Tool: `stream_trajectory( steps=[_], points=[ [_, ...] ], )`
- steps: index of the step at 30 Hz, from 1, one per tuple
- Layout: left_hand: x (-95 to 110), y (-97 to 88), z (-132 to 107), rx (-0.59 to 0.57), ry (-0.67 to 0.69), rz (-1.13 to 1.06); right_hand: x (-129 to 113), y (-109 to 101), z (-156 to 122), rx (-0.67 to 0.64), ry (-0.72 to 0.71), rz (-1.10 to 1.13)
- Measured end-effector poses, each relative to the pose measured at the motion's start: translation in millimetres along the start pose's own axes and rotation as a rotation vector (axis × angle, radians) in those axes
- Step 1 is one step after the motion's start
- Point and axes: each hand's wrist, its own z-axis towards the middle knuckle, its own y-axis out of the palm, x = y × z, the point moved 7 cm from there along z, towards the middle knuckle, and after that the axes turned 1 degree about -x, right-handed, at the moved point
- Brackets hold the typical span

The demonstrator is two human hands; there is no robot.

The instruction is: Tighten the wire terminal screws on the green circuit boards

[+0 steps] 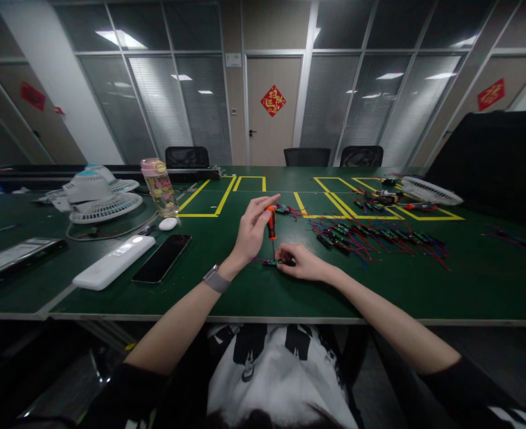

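Note:
My left hand (pixel 250 231) is at an orange and black screwdriver (pixel 271 224), which stands upright between the thumb and the outstretched fingers. Its thin shaft points down at a small green circuit board (pixel 269 263) lying on the table. Whether the tip touches a screw is too small to tell. My right hand (pixel 303 262) rests on the table with bent fingers, pinching the board's right end, so that end is hidden. Just beyond the screwdriver lies another circuit board (pixel 282 208) with red and blue wires.
Right of my hands lies a pile of wired circuit boards (pixel 339 236). At left are a black phone (pixel 162 258), a white oblong device (pixel 114 262), a bottle (pixel 160 187) and white fans (pixel 104 199). Yellow tape (pixel 199 215) marks the green table (pixel 227 298). A large black object (pixel 495 167) stands at right.

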Motion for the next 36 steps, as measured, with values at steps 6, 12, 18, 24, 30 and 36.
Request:
stream_trajectory(
  steps=[6,12,18,24,30,36],
  points=[
    [-6,-0.7,0,0.045,-0.052,-0.037,-2,-1,0,0.004,-0.005,-0.003],
    [-2,-0.2,1,0.023,-0.031,0.002,-1,0,0,0.001,-0.003,0.013],
    [-5,0.5,1,0.023,-0.024,0.012,-1,0,0,0.000,0.006,0.009],
    [-4,0.2,1,0.002,-0.017,-0.008,1,0,0,0.000,0.004,0.021],
    [-3,0.8,0,0.018,-0.037,-0.060,0,0,0,0.004,0.000,0.015],
    [1,-8.0,1,0.122,0.023,0.097,-2,-1,0,0.003,0.009,0.010]
  ],
)
